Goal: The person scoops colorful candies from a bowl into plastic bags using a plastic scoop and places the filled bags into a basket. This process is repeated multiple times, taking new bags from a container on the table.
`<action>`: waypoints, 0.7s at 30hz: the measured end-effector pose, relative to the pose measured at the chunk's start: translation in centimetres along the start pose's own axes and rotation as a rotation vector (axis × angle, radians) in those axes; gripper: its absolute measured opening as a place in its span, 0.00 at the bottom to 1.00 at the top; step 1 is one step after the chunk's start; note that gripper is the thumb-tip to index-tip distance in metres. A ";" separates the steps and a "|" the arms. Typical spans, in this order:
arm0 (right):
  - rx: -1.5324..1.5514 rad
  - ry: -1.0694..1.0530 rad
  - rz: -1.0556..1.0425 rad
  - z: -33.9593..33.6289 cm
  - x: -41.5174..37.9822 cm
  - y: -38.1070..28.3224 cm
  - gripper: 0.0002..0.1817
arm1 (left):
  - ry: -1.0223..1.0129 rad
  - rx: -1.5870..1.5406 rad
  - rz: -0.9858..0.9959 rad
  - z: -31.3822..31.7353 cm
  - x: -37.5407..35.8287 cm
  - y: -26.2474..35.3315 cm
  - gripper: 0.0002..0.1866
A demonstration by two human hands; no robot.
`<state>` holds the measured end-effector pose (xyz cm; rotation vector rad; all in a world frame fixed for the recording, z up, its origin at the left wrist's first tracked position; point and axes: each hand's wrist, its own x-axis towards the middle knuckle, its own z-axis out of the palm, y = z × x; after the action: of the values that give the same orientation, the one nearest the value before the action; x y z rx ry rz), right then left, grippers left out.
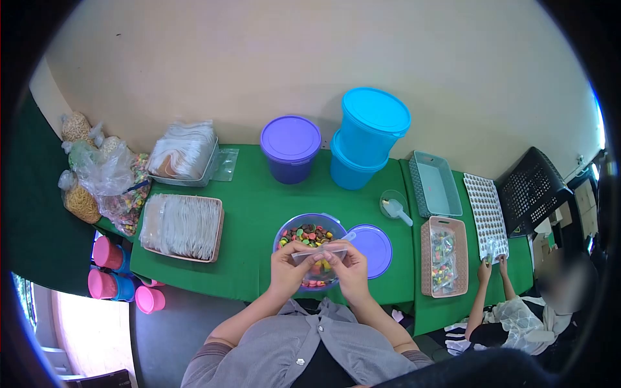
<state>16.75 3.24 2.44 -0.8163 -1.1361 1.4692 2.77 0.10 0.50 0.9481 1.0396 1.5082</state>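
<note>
My left hand (289, 266) and my right hand (350, 268) meet over a purple tub (279, 227). Between them they pinch the upper edge of a small clear plastic bag (301, 257), one hand at each side. What the bag holds is hard to make out against the colours below it. Colourful round candies (309, 234) in green, yellow, brown, red and pink fill the tub. Its purple lid (374, 252) lies flat just to the right, with a pale handle (350, 237) jutting over the tub's rim.
Baskets of stacked clear bags (182, 226) stand at left, beside large sacks of candy (119, 181). Lidded purple (291, 152) and blue tubs (372, 129) line the back. A scoop (396, 210) rests in a bowl. At right, a co-worker's hands (493, 265) hold a bag near a sticker sheet (484, 210).
</note>
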 end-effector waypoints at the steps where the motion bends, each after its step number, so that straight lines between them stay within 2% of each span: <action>1: 0.001 0.004 0.000 -0.1 -0.1 -0.1 0.05 | 0.033 -0.023 0.004 0.3 0.0 0.2 0.06; 4: -0.065 -0.006 0.049 -0.6 -0.3 -0.2 0.03 | 0.060 -0.059 0.019 0.3 0.0 -0.5 0.05; 6: -0.207 -0.029 -0.075 -1.0 -0.3 0.1 0.05 | 0.053 -0.068 0.034 0.2 -0.1 -0.9 0.05; 9: -0.273 -0.036 -0.106 -1.8 -0.6 -0.1 0.06 | 0.026 -0.017 0.091 0.1 -0.4 -1.2 0.05; 12: -0.225 -0.067 -0.076 -2.7 -0.7 -0.1 0.09 | -0.017 -0.035 0.035 0.2 -1.0 -0.6 0.06; 14: -0.245 -0.108 -0.065 -3.5 -0.5 -0.2 0.10 | 0.003 -0.099 -0.167 0.8 -1.4 1.2 0.08; 15: -0.263 -0.144 -0.053 -3.7 -0.5 -0.5 0.11 | 0.006 -0.099 -0.166 0.6 -1.3 1.0 0.08; 17: -0.255 -0.162 -0.031 -4.1 -0.4 -1.2 0.12 | -0.062 0.039 0.004 0.0 -1.0 0.2 0.13; 19: -0.248 -0.173 -0.010 -4.0 -0.2 -1.9 0.13 | -0.100 0.044 0.023 -0.3 -0.6 0.2 0.15; 21: -0.323 -0.069 -0.164 -3.8 -0.1 -2.2 0.15 | -0.140 0.049 0.041 -0.6 0.0 -0.3 0.17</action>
<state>21.00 3.98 3.30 -0.8730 -1.4814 1.2027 2.33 0.00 0.08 1.0997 0.9653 1.4328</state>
